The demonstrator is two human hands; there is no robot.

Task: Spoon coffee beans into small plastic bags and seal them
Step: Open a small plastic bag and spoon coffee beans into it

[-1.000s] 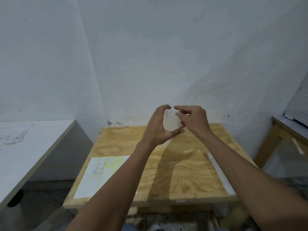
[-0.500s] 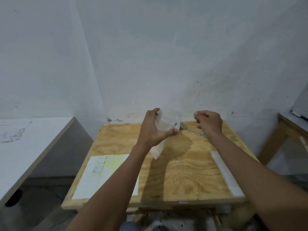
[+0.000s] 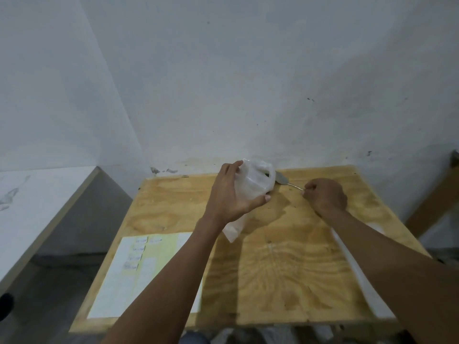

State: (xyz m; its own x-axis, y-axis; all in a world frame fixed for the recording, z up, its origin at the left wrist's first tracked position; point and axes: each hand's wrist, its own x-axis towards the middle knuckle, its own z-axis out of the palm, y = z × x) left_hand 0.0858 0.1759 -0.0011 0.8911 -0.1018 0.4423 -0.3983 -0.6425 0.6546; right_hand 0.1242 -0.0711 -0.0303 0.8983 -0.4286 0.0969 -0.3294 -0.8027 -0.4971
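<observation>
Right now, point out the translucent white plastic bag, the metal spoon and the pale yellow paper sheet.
translucent white plastic bag [image 3: 253,184], head view, on its crinkled upper body.
metal spoon [image 3: 282,179], head view, on its bowl.
pale yellow paper sheet [image 3: 164,252], head view, on its yellow middle.

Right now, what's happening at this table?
A person is working at a plywood table against a wall. The left hand holds a small plastic bag up with its mouth open toward the right. The right hand grips the handle of a metal spoon, whose bowl is at the bag's opening. Something dark shows inside the bag. A label sheet lies at the table's left.
</observation>
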